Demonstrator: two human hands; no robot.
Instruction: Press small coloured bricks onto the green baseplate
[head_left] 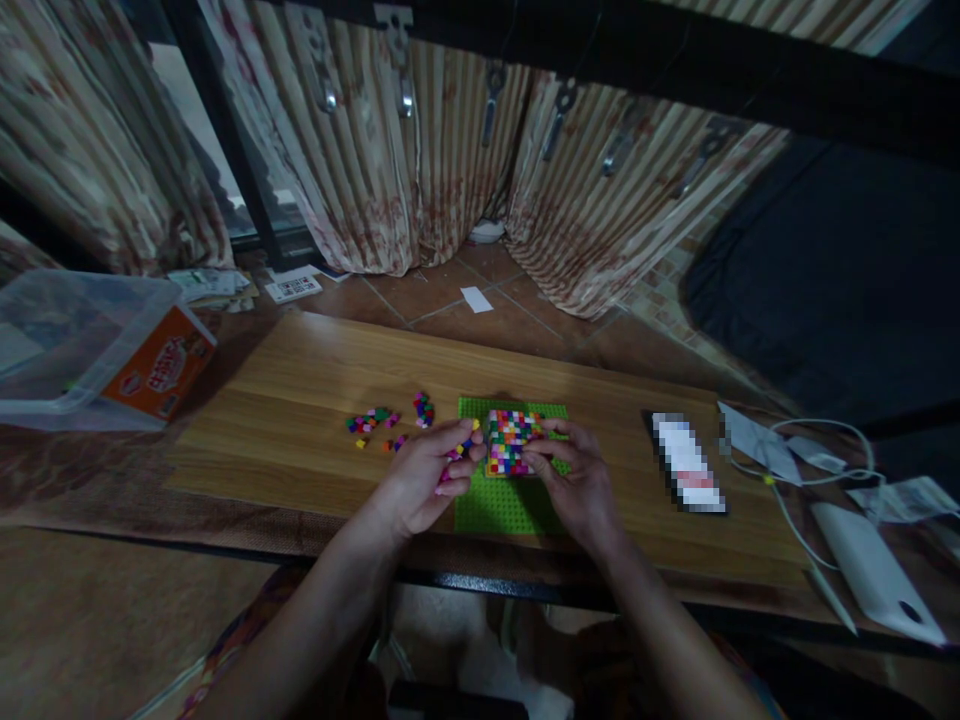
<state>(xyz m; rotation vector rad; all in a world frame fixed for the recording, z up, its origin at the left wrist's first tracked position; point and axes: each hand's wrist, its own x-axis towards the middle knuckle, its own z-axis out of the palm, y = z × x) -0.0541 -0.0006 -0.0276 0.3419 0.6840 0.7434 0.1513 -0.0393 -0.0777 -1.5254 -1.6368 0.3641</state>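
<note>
Left hand (pixel 424 480) curls loosely around a few tiny coloured plastic bricks (pixel 459 452) — right hand (pixel 574 480) pinches the multicoloured square brick block (pixel 513 440), which sits on the flat green studded baseplate (pixel 495 505) at frame centre, on the wooden tabletop (pixel 300 400).

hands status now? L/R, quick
Left hand: closed on a few small coloured bricks, beside the multicoloured block.
Right hand: fingertips gripping the multicoloured block on the green baseplate.

dim room, striped curtains (pixel 420 150), tiled floor (pixel 465 300).
</note>
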